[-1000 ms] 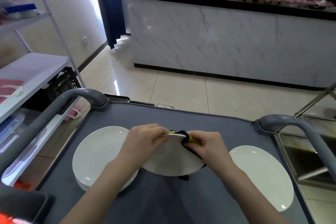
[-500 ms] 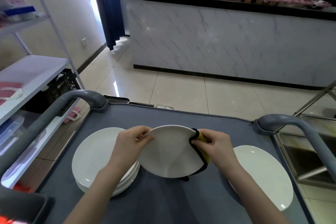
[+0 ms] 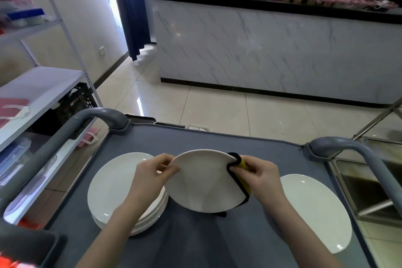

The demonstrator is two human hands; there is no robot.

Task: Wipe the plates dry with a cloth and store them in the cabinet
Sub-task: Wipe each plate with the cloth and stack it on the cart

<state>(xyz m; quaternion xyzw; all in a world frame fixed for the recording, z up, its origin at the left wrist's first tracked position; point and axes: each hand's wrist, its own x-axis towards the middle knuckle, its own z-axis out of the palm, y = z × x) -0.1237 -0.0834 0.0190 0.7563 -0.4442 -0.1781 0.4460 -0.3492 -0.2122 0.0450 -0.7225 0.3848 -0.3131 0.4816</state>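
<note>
the plate, tilted above the table centre, could slip since the left hand only pinches its 9 o'clock rim while the right hand presses the cloth at 3 o'clock.

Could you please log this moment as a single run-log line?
step: wiping | left hand: grips plate rim | right hand: presses cloth on opposite rim | stack of plates: on cart | stored: none
</note>
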